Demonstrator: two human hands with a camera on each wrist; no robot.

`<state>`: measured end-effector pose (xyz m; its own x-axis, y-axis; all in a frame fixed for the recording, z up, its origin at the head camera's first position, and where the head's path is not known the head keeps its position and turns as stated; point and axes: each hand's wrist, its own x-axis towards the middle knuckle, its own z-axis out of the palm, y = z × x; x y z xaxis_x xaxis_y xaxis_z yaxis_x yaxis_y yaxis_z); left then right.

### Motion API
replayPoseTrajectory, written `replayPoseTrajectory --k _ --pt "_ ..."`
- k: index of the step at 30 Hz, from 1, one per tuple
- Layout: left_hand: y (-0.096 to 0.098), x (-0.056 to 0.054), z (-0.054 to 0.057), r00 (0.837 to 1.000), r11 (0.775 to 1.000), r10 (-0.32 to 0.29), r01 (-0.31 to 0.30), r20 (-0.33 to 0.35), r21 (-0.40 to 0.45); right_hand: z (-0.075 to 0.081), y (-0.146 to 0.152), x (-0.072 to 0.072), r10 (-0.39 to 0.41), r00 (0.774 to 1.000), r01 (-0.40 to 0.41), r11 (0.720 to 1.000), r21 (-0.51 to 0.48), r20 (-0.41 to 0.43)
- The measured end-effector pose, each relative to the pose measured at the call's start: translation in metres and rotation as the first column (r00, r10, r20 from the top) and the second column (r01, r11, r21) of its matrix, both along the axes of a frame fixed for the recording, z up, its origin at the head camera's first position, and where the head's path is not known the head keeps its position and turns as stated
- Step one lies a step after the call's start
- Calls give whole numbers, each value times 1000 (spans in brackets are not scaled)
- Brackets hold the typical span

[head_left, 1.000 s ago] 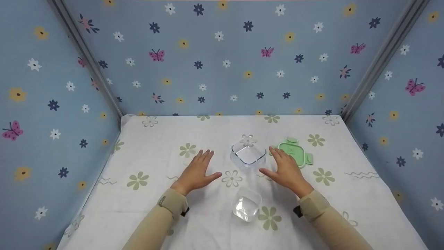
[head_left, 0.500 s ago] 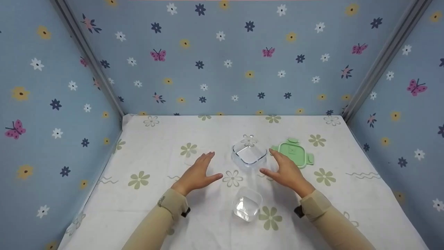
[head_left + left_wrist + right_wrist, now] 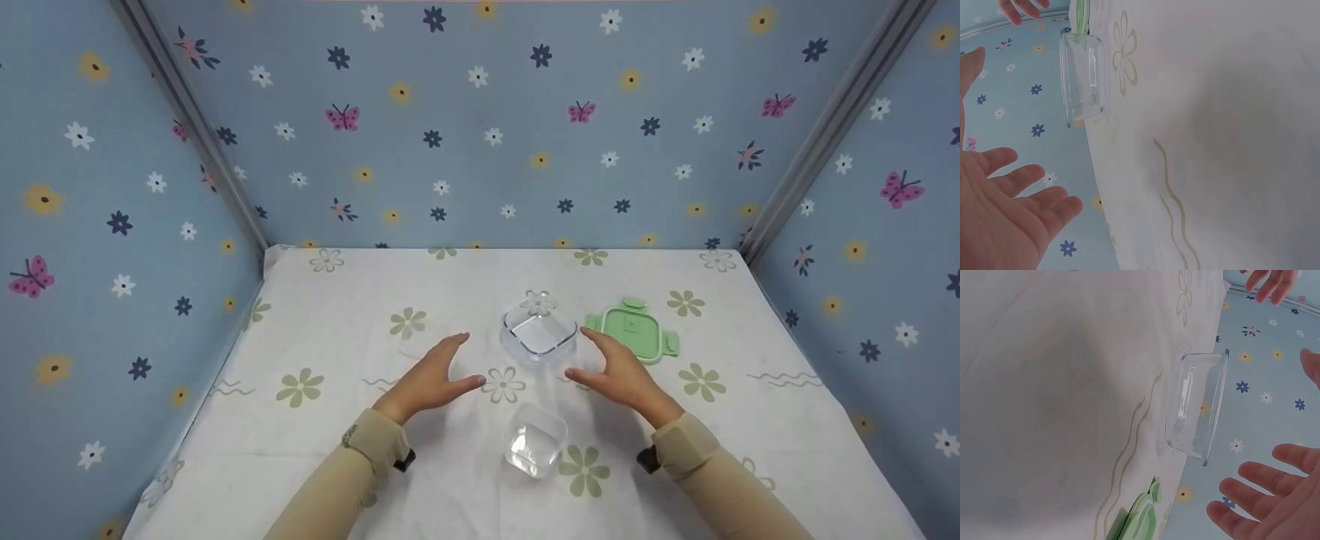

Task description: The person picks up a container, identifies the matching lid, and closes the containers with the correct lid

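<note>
Both hands hover over the table with nothing in them. My left hand [image 3: 431, 382], fingers extended and thumb apart, is left of a square clear glass container [image 3: 537, 354]. On the container's other side, my right hand [image 3: 626, 379] is held much the same way, fingertips near its right corner and overlapping a green snap lid [image 3: 634, 335] in the head view. The lid lies flat, its side flaps spread out. Both wrist views show the container [image 3: 1086, 79] upright, apart from the fingers. Nearer the body sits a smaller clear, rounded-square piece [image 3: 534, 446].
A faint, flat transparent piece [image 3: 1143, 236] lies on the cloth beyond the left hand. White flowered cloth [image 3: 315, 322] covers the table. Blue patterned panels [image 3: 480, 135] enclose the back and both sides, with grey posts [image 3: 795, 127] at the corners.
Both hands have stayed nearly in place, with the fingers dipping and turning slightly inward. The container, lid and smaller clear piece have not moved on the cloth.
</note>
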<state>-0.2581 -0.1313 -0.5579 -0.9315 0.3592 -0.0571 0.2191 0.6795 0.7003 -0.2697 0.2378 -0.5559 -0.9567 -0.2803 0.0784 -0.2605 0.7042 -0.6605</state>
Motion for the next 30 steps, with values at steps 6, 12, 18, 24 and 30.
replayPoseTrajectory --k 6,12,18,24,30 --pt "0 0 -3 1000 996 -6 5 16 84 1 0 0 3 1000 -1 997 -72 18" --pt "1 0 -3 1000 990 -15 12 21 139 0 -3 -1 12 999 -9 995 -100 37" --pt "4 1 -3 999 988 -24 16 49 155 -1 -4 -1 35 998 -28 991 -130 53" --pt "6 1 -3 998 985 -46 38 46 170 -3 -1 -2 37 998 -30 989 -142 44" --pt "8 0 -3 996 985 -72 62 59 161 -4 -1 -1 41 998 -33 986 -162 52"
